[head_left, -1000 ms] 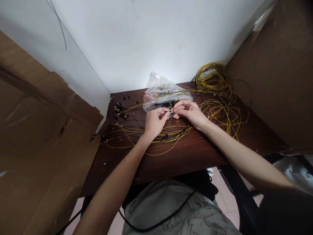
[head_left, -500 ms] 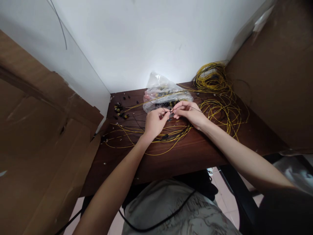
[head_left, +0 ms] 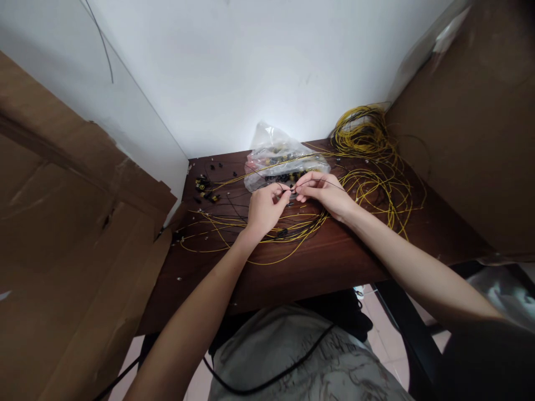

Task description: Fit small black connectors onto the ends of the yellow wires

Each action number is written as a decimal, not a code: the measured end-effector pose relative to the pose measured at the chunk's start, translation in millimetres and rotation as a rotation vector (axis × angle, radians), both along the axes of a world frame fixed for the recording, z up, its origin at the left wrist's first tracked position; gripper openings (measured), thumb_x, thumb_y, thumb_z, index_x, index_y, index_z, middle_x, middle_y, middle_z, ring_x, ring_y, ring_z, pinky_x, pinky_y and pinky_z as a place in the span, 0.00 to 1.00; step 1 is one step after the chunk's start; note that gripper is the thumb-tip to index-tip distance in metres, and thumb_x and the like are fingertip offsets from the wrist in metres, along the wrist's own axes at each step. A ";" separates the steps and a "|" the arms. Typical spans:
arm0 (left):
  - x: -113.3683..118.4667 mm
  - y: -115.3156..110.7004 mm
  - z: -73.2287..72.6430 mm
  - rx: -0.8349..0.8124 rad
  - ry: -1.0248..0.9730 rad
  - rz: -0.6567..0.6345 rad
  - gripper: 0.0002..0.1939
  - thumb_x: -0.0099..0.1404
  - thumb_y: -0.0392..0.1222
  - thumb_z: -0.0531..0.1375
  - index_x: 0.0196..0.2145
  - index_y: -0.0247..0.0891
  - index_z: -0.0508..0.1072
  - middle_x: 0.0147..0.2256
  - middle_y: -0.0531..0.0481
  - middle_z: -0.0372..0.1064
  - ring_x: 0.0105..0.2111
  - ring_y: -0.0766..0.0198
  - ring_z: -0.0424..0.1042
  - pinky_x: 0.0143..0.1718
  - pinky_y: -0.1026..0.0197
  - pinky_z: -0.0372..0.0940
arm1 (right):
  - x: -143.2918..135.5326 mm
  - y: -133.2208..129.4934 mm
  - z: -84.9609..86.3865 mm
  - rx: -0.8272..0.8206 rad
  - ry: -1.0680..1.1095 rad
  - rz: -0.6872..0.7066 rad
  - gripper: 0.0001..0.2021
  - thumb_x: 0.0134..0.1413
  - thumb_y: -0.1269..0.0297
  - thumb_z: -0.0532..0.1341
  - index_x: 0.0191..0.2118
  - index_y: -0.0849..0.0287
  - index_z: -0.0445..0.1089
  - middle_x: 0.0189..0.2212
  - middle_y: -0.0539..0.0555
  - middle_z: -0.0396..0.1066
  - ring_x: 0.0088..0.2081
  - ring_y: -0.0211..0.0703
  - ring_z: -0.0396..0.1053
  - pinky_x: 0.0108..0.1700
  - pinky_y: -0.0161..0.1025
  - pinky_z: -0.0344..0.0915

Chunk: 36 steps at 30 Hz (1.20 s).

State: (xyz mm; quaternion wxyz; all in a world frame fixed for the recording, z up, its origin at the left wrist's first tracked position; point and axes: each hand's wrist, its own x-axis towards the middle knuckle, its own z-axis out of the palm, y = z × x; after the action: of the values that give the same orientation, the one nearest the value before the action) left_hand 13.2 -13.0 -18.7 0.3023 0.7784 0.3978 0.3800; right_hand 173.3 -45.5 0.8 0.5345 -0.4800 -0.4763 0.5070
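Note:
Thumb and forefinger of my left hand (head_left: 268, 207) are pinched on a thin dark wire, close to the fingertips of the other hand. My right hand (head_left: 321, 192) also pinches a black wire (head_left: 330, 182), which arcs back over its knuckles. The fingertips of both hands nearly meet, and the small piece between them is too tiny to make out. Just behind them lies a clear plastic bag (head_left: 276, 149) holding black and yellow parts. Beneath and in front of the hands runs a bundle of yellow and black wires (head_left: 288, 231) on the dark wooden tabletop (head_left: 334, 256).
Coiled yellow wires (head_left: 361, 131) are heaped at the back right, with looser loops (head_left: 384, 192) in front. Small black and yellow connectors (head_left: 203, 186) sit at the left. Cardboard (head_left: 83, 250) borders the left side, and another cardboard sheet (head_left: 468, 150) the right. A white wall (head_left: 251, 67) closes the back.

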 end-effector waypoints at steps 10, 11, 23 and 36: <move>-0.2 0.6 -1.7 -0.007 -0.009 -0.010 0.09 0.60 0.41 0.56 0.35 0.37 0.74 0.26 0.50 0.73 0.24 0.67 0.70 0.28 0.65 0.63 | 0.3 -0.2 0.2 -0.009 -0.009 0.001 0.08 0.39 0.68 0.67 0.29 0.62 0.69 0.23 0.50 0.72 0.24 0.34 0.70 0.29 0.32 0.67; 0.0 0.7 -1.6 -0.009 -0.011 -0.009 0.09 0.60 0.41 0.56 0.35 0.37 0.74 0.27 0.50 0.74 0.24 0.67 0.70 0.28 0.65 0.63 | 0.4 -0.2 0.3 -0.008 -0.007 0.001 0.08 0.39 0.68 0.67 0.29 0.62 0.69 0.22 0.50 0.71 0.24 0.34 0.70 0.29 0.32 0.67; -0.4 -0.8 1.0 -0.032 -0.016 -0.018 0.09 0.60 0.41 0.56 0.36 0.36 0.74 0.27 0.49 0.74 0.24 0.67 0.71 0.29 0.65 0.63 | 0.1 0.2 -1.6 -0.007 0.018 -0.011 0.12 0.38 0.63 0.68 0.30 0.62 0.68 0.25 0.51 0.72 0.24 0.34 0.70 0.28 0.33 0.67; -0.2 -0.1 0.0 -0.022 -0.012 -0.016 0.09 0.60 0.41 0.56 0.36 0.36 0.74 0.26 0.50 0.74 0.24 0.67 0.71 0.28 0.65 0.63 | 0.4 -0.5 0.8 -0.009 -0.026 -0.003 0.09 0.38 0.67 0.67 0.29 0.63 0.70 0.23 0.51 0.72 0.24 0.35 0.70 0.29 0.32 0.67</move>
State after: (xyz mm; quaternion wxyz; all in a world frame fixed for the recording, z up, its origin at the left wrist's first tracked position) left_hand 12.9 -13.1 -18.7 0.3164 0.7759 0.3941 0.3776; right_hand 173.7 -45.9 1.7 0.5266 -0.4897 -0.4802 0.5022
